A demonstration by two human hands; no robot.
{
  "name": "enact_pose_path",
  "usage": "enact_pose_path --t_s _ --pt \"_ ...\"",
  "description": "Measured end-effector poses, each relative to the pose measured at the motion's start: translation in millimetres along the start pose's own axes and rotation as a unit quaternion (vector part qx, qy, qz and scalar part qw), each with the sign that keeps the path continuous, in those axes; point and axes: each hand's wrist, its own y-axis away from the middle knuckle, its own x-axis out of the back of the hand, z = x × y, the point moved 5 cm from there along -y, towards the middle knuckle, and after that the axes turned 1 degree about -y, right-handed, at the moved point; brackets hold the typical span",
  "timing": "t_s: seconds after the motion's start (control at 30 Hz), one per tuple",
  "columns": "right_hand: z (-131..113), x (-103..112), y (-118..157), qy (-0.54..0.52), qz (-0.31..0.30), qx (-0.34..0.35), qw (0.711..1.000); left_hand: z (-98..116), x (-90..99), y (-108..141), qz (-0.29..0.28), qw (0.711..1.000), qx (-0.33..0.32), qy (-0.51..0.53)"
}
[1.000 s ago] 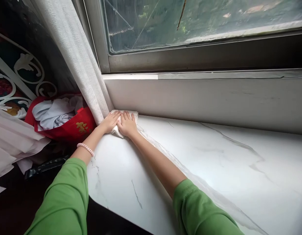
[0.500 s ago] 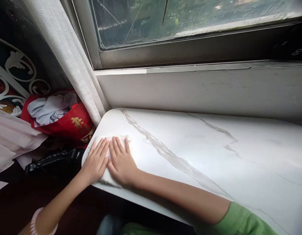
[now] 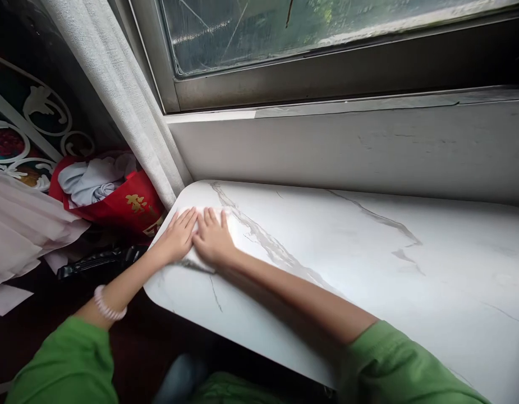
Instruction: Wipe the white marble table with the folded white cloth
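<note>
A pale cloth (image 3: 199,262) lies on the white, grey-veined tabletop (image 3: 309,235), near its rounded left end. My left hand (image 3: 177,237) rests flat on the cloth's left part, its fingers stretched out toward the window. Beside it, my right hand (image 3: 214,237) presses flat on the same cloth with its fingers spread. The two hands touch or nearly touch at the thumbs. Most of the cloth is hidden under them; its near edge and a bit of its far edge show.
Beyond the tabletop are a low wall (image 3: 309,151) and a window frame (image 3: 284,87). A light curtain (image 3: 111,84) hangs at the left. Below it sits a red bag (image 3: 116,207) with pale cloth inside, near pink fabric (image 3: 27,230) and a black object (image 3: 99,262).
Both hands and the cloth have slid away from the near edge of the tabletop, toward the window. More of the left arm and its green sleeve now show.
</note>
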Motion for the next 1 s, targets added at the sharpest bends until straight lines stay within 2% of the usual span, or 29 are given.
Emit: enact_pose_path --t_s 0.1,0.2,0.27,0.37,0.57,0.7,0.8,1.0 --pt "50.0 15.4 -43.4 0.042 0.048 -0.021 0.998 -7.8 -11.2 -81.8 0.011 1.000 0.001 -0.003" --pt "100.0 29.9 -69.2 0.074 0.072 -0.058 0.993 -1.9 -21.7 -149.4 0.007 1.000 -0.009 -0.012" --pt "121.1 36.5 -75.1 0.087 0.086 -0.077 0.989 4.9 -25.4 -174.2 0.007 1.000 -0.024 -0.012" --pt "130.0 38.8 -74.0 0.099 0.095 -0.081 0.987 10.1 -26.5 -182.9 0.015 0.999 -0.033 -0.002" --pt "120.8 36.8 -54.5 0.112 0.084 -0.077 0.987 18.9 -24.3 -162.5 0.010 0.999 -0.032 0.013" --pt "109.8 35.1 -19.4 0.129 0.073 -0.064 0.987 39.3 -22.2 -132.8 0.006 0.999 -0.044 0.030" --pt "92.4 29.5 21.2 0.148 0.081 -0.038 0.985 60.4 -18.0 -94.0 0.006 0.997 -0.059 0.046" --pt "49.6 13.6 116.4 0.159 0.117 0.043 0.979 115.2 -3.2 3.9 -0.010 0.993 -0.107 0.055"
